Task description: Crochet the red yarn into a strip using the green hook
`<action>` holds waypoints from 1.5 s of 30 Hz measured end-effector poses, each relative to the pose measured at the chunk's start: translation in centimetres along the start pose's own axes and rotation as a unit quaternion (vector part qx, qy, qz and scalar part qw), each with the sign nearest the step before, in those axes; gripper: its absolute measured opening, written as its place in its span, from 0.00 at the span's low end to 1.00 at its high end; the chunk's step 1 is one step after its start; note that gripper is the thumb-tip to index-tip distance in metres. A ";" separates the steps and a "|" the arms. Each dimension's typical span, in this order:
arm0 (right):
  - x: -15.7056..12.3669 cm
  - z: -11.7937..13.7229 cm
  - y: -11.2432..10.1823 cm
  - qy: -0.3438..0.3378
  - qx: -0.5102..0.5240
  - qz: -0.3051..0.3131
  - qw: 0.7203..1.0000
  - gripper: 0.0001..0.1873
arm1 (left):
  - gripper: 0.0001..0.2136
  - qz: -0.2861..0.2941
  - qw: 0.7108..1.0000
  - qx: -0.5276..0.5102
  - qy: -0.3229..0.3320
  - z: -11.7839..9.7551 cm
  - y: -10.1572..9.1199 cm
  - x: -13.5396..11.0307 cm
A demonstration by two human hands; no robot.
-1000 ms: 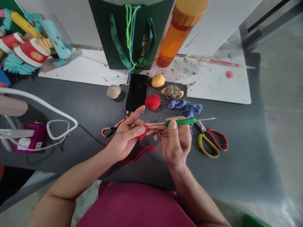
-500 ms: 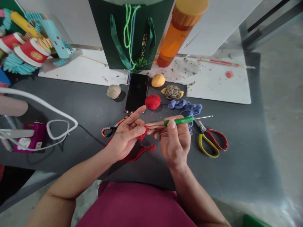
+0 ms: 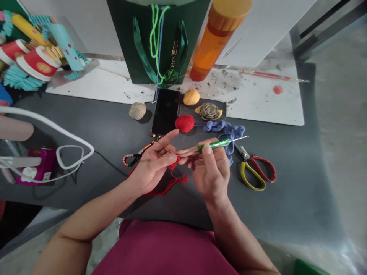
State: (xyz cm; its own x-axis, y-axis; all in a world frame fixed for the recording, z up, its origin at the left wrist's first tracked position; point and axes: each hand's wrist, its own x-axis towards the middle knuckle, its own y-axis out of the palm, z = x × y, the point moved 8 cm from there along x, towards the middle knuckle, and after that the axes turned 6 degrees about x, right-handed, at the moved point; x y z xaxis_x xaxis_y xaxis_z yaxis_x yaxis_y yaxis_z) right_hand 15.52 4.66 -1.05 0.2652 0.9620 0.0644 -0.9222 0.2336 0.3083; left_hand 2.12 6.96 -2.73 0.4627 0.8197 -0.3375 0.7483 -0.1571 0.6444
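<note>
The right hand [image 3: 212, 172] is closed around a crochet hook [image 3: 213, 145], with thumb and fingers pinching its green grip and the slim metal shaft pointing right and slightly far. The left hand [image 3: 153, 164] is raised just to the left of it, with its fingers curled and narrowly closed on a small red crochet piece [image 3: 173, 163]. A longer red crocheted strip [image 3: 169, 184] hangs from that piece and droops to the dark worktop [image 3: 275, 214] beneath the hands. A fine red thread rises toward a red yarn ball [image 3: 185, 123], which sits on the worktop just beyond the hands.

Near the ball lie a tan twine ball [image 3: 137, 110], a yellow yarn ball [image 3: 191, 97] and a coiled, braided rosette [image 3: 209, 111]. A loose blue crochet length [image 3: 225, 131] lies just beyond the right hand, and a black smartphone [image 3: 165, 112] lies face up beside the red ball. Pair of scissors [image 3: 254, 170] with red and yellow handles rest to the right, and an orange-and-black bead strand [image 3: 139, 152] lies left of the hands.

Farther off stand a dark green gift bag [image 3: 149, 42] and an orange tube [image 3: 218, 42] on a stained white board [image 3: 258, 99]. Red paper cups [image 3: 38, 63] sit far left, with a magenta box [image 3: 36, 166] and a white cable [image 3: 57, 126] nearer.
</note>
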 end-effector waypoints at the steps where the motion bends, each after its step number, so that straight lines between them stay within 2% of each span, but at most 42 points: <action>1: 0.0 -0.1 0.1 0.009 0.009 0.001 1.000 0.12 | 0.21 0.006 1.000 0.002 0.004 -0.1 0.1 0.0; 3: 0.0 -0.1 0.4 0.015 0.035 0.006 0.999 0.14 | 0.21 0.013 1.000 0.012 0.014 -0.2 0.4 -0.1; 6: -0.3 0.6 0.9 -0.032 0.049 0.007 0.998 0.10 | 0.24 -0.004 0.998 0.050 0.033 -0.5 0.4 -0.4; 10: -0.9 2.4 1.3 -0.144 -0.066 0.001 0.987 0.02 | 0.28 -0.047 0.991 0.104 0.075 -0.9 -0.1 -0.9; 12: -1.3 3.3 1.7 -0.205 -0.137 0.013 0.969 0.04 | 0.29 -0.060 0.988 0.114 0.084 -1.0 -0.3 -1.1; 14: -1.5 3.8 1.9 -0.237 -0.175 0.008 0.955 0.09 | 0.30 -0.053 0.992 0.098 0.063 -0.6 -0.3 -0.9; 16: -1.5 3.5 1.4 -0.221 -0.161 -0.019 0.962 0.08 | 0.30 -0.033 0.997 0.061 0.023 0.0 -0.2 -0.7; 19: -1.3 2.2 0.7 -0.145 -0.085 -0.050 0.985 0.01 | 0.32 -0.018 1.000 0.008 -0.022 0.5 -0.1 -0.4; 22: -1.2 1.2 0.2 -0.083 -0.045 -0.078 0.992 0.05 | 0.34 -0.022 0.999 -0.009 -0.034 0.4 -0.3 -0.4; 25: -1.1 1.1 0.0 -0.070 -0.030 -0.093 0.993 0.07 | 0.31 -0.025 0.999 -0.004 -0.028 0.2 -0.4 -0.3; 29: -0.6 0.8 -0.3 -0.053 -0.006 -0.089 0.995 0.09 | 0.27 -0.020 1.000 -0.007 -0.020 0.2 -0.5 -0.1; 33: 0.0 -0.3 -0.1 0.025 0.051 -0.044 0.997 0.12 | 0.22 0.016 0.999 -0.016 -0.037 0.5 0.1 0.0; 37: -0.2 -1.3 0.9 0.101 0.120 -0.008 0.988 0.16 | 0.18 0.063 0.998 -0.001 -0.002 0.0 1.1 -0.2; 42: -0.4 -1.6 0.9 0.097 0.143 -0.065 0.983 0.17 | 0.27 0.034 0.993 0.100 0.061 -0.4 0.5 -0.4; 45: -0.3 -1.6 0.6 0.100 0.145 -0.078 0.981 0.15 | 0.29 0.032 0.985 0.144 0.087 -0.7 0.3 -0.5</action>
State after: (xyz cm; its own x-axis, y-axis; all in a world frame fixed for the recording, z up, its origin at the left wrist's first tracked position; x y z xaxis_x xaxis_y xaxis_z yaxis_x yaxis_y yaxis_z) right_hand 14.45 4.73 -2.36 0.3103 0.9328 -0.1834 -0.7473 0.3586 0.5594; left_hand 1.80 6.85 -1.89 0.4444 0.8808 -0.1634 0.8351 -0.3413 0.4314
